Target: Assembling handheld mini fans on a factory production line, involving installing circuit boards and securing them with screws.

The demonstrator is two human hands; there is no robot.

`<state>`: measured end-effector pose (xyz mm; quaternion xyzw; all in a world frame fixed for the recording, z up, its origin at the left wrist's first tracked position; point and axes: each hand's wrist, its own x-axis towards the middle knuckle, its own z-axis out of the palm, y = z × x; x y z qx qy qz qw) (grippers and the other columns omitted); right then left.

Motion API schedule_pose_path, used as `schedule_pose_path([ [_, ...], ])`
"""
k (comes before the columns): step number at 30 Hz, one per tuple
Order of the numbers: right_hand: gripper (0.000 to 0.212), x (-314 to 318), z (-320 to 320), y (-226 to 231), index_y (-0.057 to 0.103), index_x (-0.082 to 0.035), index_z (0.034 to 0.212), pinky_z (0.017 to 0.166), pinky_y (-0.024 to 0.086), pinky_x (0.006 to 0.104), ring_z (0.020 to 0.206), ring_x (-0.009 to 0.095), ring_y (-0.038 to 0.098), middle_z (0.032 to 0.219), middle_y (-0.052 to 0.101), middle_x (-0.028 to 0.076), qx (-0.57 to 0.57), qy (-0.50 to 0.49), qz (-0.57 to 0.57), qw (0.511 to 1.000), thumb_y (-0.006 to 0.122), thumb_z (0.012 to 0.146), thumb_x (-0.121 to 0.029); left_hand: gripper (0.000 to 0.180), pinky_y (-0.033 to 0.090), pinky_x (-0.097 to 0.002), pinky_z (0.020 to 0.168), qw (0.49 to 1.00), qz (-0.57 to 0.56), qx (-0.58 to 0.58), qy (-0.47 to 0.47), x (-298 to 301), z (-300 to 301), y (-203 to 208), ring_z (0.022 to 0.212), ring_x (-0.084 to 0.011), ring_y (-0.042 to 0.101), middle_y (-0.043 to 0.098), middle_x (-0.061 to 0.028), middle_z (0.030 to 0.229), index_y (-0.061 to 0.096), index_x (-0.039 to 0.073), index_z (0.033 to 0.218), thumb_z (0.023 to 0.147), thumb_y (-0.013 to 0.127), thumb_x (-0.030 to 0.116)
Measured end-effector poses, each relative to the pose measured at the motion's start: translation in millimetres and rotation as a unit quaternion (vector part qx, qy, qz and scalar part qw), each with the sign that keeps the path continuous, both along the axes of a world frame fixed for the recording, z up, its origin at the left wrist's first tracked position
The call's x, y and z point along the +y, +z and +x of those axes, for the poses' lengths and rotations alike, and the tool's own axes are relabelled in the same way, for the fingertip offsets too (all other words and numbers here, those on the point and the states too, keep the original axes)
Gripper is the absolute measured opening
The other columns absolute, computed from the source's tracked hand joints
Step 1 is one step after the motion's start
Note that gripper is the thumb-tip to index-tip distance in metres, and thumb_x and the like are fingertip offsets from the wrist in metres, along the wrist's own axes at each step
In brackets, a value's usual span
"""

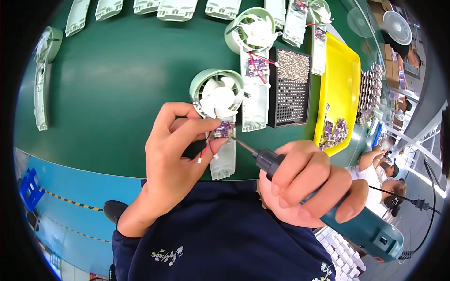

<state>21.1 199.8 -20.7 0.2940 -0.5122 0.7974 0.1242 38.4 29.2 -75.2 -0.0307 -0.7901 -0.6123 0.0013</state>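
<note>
In front of me on the green table lies a pale green fan housing [226, 161] with a white fan [218, 97] in its round end. My left hand [176, 140] grips this housing, its fingers beside a small purple circuit board [222, 130]. Red and black wires [205, 149] with white plugs hang from the board. My right hand [311, 180] is wrapped round a dark teal electric screwdriver [363, 229]. The thin bit [243, 145] points left, its tip at the board's right edge. Whether a screw sits under the tip is too small to tell.
Right of the housing lies another fan housing [255, 105], then a black screw tray [290, 89] and a yellow bin [340, 89] holding purple boards [333, 133]. More pale green shells [177, 9] line the far edge. A power cord [429, 196] trails at right. Other people [375, 173] sit beyond.
</note>
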Motion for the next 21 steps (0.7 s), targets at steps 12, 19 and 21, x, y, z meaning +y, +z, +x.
schedule_pose_path([
  [12,0.014,-2.4,1.7,-11.6,0.045,-0.011,0.104,0.048,0.048,0.0349,0.057,0.022,0.057,0.079,0.060,0.008,0.016,0.031,0.048,0.998,0.056,0.096,-0.013,0.031,0.056,-0.0275,0.063,0.999,0.009,0.030,0.011,-0.1,1.6,-6.1,0.074,-0.0166,0.067,0.053,-0.0087,0.100,0.069,0.001,0.095,0.069,0.084,-0.007],
  [19,0.027,-16.0,1.9,-14.9,0.051,-0.012,0.101,0.044,0.039,0.0298,0.049,0.015,0.048,0.069,0.054,0.002,0.001,-0.026,0.042,0.999,0.040,0.104,-0.036,0.032,0.054,-0.0286,0.061,0.999,0.013,0.031,0.014,1.5,2.8,-8.8,0.072,-0.0164,0.067,0.053,-0.0083,0.099,0.069,0.001,0.095,0.069,0.083,-0.007],
  [21,0.029,-23.7,-0.2,-22.5,0.051,-0.012,0.100,0.044,0.040,0.0301,0.049,0.015,0.048,0.069,0.054,0.002,0.020,-0.037,0.032,0.999,0.038,0.105,-0.037,0.031,0.053,-0.0293,0.061,0.999,0.014,0.027,0.013,1.6,2.8,-9.5,0.072,-0.0171,0.066,0.054,-0.0081,0.098,0.069,0.002,0.096,0.069,0.083,-0.007],
])
